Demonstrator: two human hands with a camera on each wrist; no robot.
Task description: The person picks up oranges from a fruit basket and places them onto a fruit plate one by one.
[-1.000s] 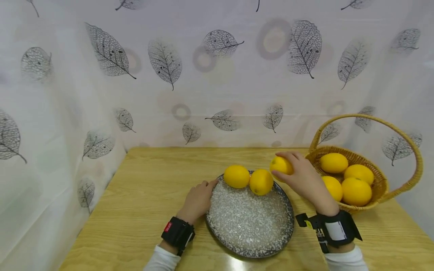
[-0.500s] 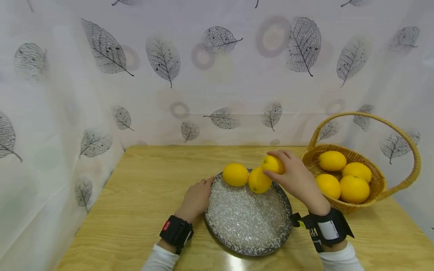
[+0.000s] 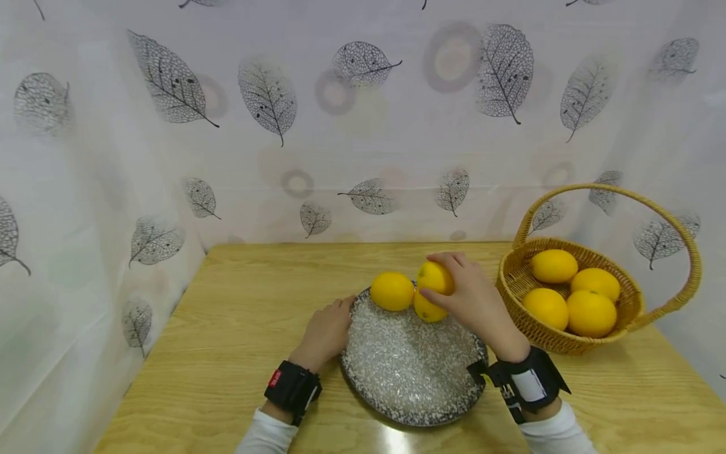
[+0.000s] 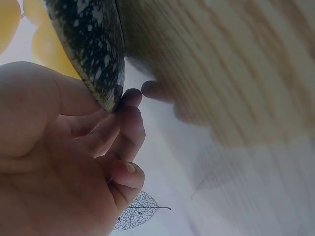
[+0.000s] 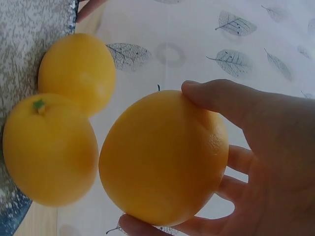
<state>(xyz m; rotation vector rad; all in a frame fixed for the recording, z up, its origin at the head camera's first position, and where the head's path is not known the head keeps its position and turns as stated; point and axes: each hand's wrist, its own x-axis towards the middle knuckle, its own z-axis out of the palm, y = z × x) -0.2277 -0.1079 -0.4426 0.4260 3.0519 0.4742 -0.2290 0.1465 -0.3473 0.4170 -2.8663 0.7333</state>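
My right hand (image 3: 473,296) grips a yellow-skinned orange (image 5: 165,157) between thumb and fingers, over the far part of a speckled grey plate (image 3: 414,372). In the head view this fruit overlaps a second orange (image 3: 429,309) lying on the plate; in the right wrist view that one shows a green stem end. A third orange (image 3: 392,291) lies beside it to the left, near the far rim. At the plate's left rim, my left hand (image 3: 326,331) pinches the dark edge, thumb on top and fingers underneath, as the left wrist view shows.
A wicker basket (image 3: 510,315) with a tall arched handle (image 3: 612,188) stands right of the plate, with several oranges inside. The wooden table (image 3: 238,302) ends at a leaf-printed curtain (image 3: 374,139) behind and to the left.
My right hand has carried its orange leftward from beside the basket to above the orange on the plate. The left hand keeps its place at the rim.
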